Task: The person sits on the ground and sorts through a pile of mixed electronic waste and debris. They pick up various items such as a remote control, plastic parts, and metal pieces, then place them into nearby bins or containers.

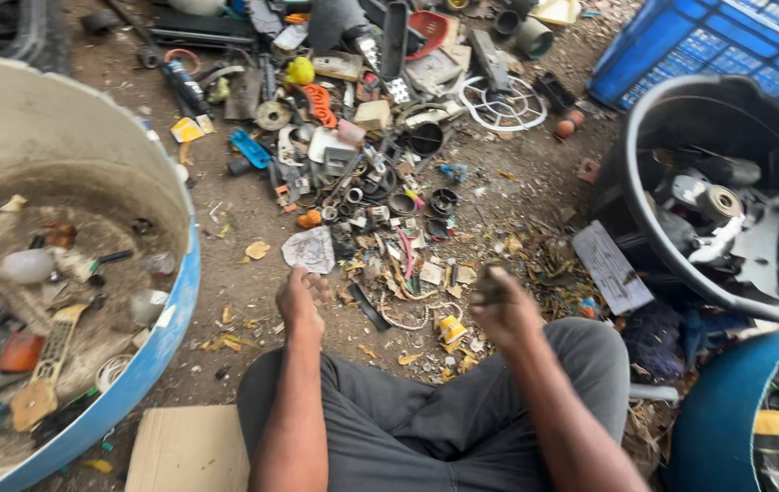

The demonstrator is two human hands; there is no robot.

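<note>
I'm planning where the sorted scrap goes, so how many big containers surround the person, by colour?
Blue-walled tubs: 2, one at the left and one at the lower right
Black tub: 1
Blue crate: 1
Total: 4

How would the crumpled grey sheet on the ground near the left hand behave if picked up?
The crumpled grey sheet looks thin and creased, so probably light and floppy. Its torn-looking edges suggest it may rip. Lying flat on dirt by the left hand, it should not roll.
</note>
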